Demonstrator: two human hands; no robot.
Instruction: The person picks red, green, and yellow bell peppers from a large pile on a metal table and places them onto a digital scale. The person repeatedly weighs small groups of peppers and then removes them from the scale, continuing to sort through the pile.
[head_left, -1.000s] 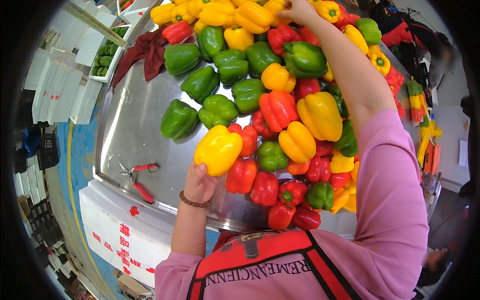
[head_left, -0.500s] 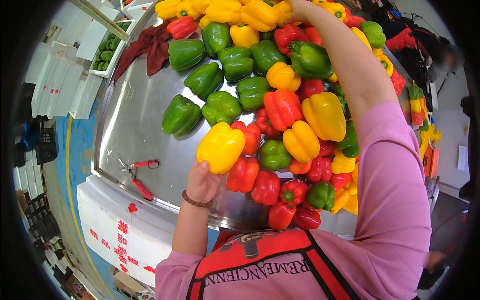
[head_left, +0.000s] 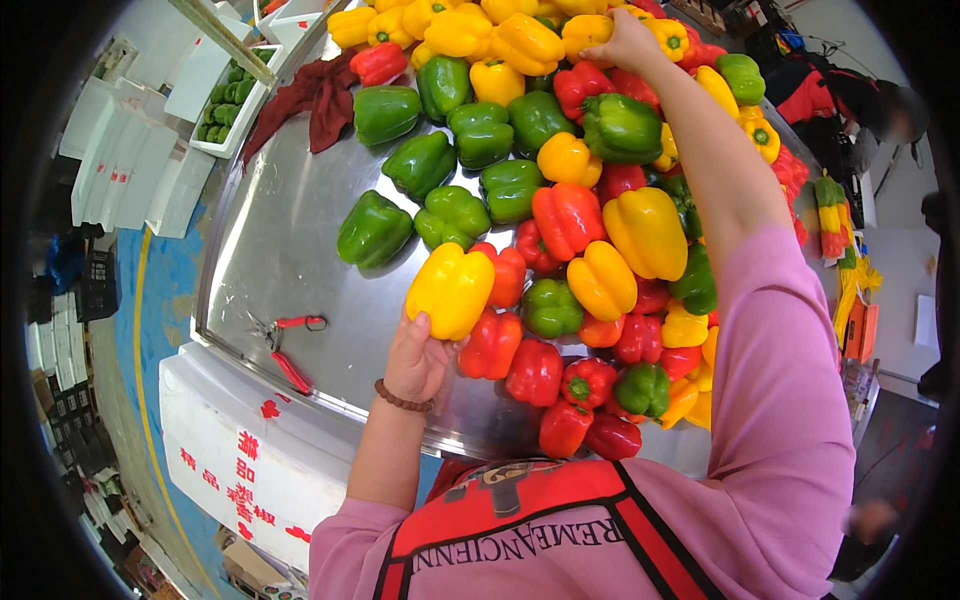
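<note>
My left hand [head_left: 418,362] is closed round the lower end of a yellow bell pepper [head_left: 450,292], holding it over the near part of the metal table [head_left: 262,225]. At the far side, my right hand [head_left: 632,44] has its fingers on another yellow bell pepper [head_left: 586,37] in the heap. Green bell peppers [head_left: 420,165] lie left of the middle. Red bell peppers [head_left: 534,372] and a few yellow and green ones are piled between my arms. Red-handled pruning shears [head_left: 288,350] lie with spread handles on the table, left of my left hand.
A dark red cloth [head_left: 312,98] lies at the table's far left. A white foam box [head_left: 235,450] stands against its near left edge. Beyond the left edge is a white crate of green vegetables [head_left: 228,98]. Another person [head_left: 850,95] is at the far right.
The whole view has shifted slightly, bringing more of my right hand into sight at the far yellow pepper. My left hand keeps hold of its yellow pepper.
</note>
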